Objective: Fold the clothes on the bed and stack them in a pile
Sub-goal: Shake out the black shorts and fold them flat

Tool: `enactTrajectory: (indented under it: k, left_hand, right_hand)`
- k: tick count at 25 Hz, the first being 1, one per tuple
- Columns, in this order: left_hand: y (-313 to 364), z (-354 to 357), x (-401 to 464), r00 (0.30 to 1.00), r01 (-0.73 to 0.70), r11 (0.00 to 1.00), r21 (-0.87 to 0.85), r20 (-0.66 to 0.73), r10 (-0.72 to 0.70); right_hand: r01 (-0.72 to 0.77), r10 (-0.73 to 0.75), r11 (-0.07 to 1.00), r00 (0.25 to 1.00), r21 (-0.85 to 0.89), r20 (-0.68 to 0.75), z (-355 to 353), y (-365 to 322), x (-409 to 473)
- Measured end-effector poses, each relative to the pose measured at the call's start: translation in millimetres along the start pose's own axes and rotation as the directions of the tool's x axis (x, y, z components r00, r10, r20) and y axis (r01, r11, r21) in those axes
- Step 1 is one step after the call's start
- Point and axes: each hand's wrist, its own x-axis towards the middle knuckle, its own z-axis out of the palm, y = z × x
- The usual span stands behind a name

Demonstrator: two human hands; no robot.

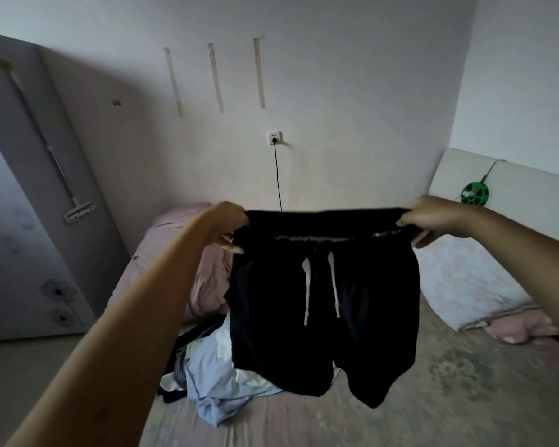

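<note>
Left hand (229,221) and right hand (433,217) pinch waistband ends; black shorts (323,304) hang flat above bed (433,398), ready for lengthwise fold.

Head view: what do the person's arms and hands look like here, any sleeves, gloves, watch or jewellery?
Both forearms are bare along all that shows; no sleeve edge comes into the picture. The left hand and right hand wear no gloves. No watch, bracelet or ring shows on either wrist or on the fingers that are visible, though the dim light and blur could hide something small. No markings stand out.
</note>
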Motion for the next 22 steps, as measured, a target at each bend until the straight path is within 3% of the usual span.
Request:
enactTrajectory:
  k: [2, 3, 4, 6, 7, 8, 10, 11, 12, 13, 15, 17, 20, 22]
  left_hand:
    - [4, 14, 7, 0.99, -0.116, 0.978, 0.175, -0.06, 0.128]
    - [3, 22, 8, 0.985, -0.142, 0.976, 0.167, -0.074, 0.156]
    - [1, 31, 13, 0.984, -0.152, 0.981, 0.12, -0.076, 0.162]
    - [-1, 42, 17, 0.994, -0.112, 0.976, -0.187, -0.032, 0.108]
    - [-4, 48, 18, 0.994, -0.106, 0.935, -0.338, -0.03, 0.102]
    - [-7, 51, 21, 0.991, -0.128, 0.938, -0.322, -0.018, 0.129]
    - [-14, 58, 20, 0.98, -0.194, 0.981, 0.004, -0.052, 0.194]
    - [-16, 62, 21, 0.964, -0.236, 0.966, 0.105, -0.101, 0.247]
    - [-20, 64, 24, 0.945, -0.271, 0.957, 0.099, -0.163, 0.284]
    - [-23, 66, 25, 0.928, -0.3, 0.954, 0.013, -0.228, 0.295]
    - [-22, 69, 20, 0.918, -0.294, 0.949, -0.114, -0.311, 0.247]
    - [-23, 73, 19, 0.904, -0.286, 0.952, -0.11, -0.361, 0.23]
    - [-31, 82, 32, 0.906, -0.218, 0.968, -0.126, -0.394, 0.152]
    - [-40, 90, 42, 0.901, -0.172, 0.979, -0.108, -0.419, 0.112]
  right_hand:
    - [0.019, -0.022, 0.995, 0.999, 0.099, 0.028, 0, 10, 6]
    - [0.039, -0.044, 0.989, 0.998, 0.14, 0.034, -1, 19, 9]
    - [0.065, -0.07, 0.974, 0.997, 0.219, 0.013, -3, 27, 13]
    - [0.101, -0.098, 0.94, 0.995, 0.326, -0.024, -11, 42, 18]
    - [0.111, -0.116, 0.945, 0.993, 0.306, -0.001, -14, 49, 18]
    - [0.119, -0.135, 0.957, 0.99, 0.265, 0.044, -15, 56, 16]
    - [0.171, -0.172, 0.985, 0.981, 0.016, 0.092, -20, 65, 18]
    - [0.214, -0.201, 0.961, 0.975, -0.173, 0.091, -19, 66, 17]
    - [0.254, -0.246, 0.919, 0.967, -0.3, 0.064, -18, 66, 17]
    - [0.294, -0.303, 0.903, 0.953, -0.313, 0.02, -18, 69, 21]
    - [0.389, -0.399, 0.914, 0.914, -0.115, -0.076, -20, 71, 27]
    - [0.398, -0.396, 0.917, 0.911, -0.007, -0.112, -16, 70, 31]
    - [0.351, -0.372, 0.925, 0.916, -0.148, -0.153, -3, 74, 53]
    - [0.331, -0.348, 0.936, 0.922, -0.121, -0.17, 11, 78, 65]
